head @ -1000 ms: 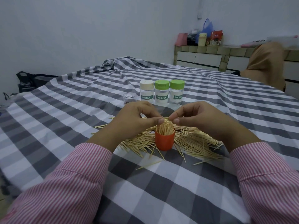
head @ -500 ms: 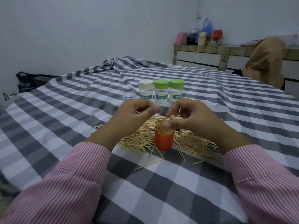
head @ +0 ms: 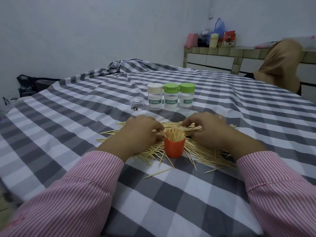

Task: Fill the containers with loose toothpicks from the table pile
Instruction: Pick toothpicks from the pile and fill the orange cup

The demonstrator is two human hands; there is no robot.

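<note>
Probably featherlight, stiff and snappable, toothpicks under both hands want gathering mid-shaft; left hand and right hand curl over them, grip unclear

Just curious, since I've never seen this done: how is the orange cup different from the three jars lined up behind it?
The orange cup is open-topped, while the three jars wear lids, one cream and two green. The cup is solid orange; the jars are clear with green "TOOTHPICK" labels. The cup stands in the toothpick pile between both hands, packed with upright toothpicks; the jars stand farther back on the checked cloth. All stand upright.
</note>
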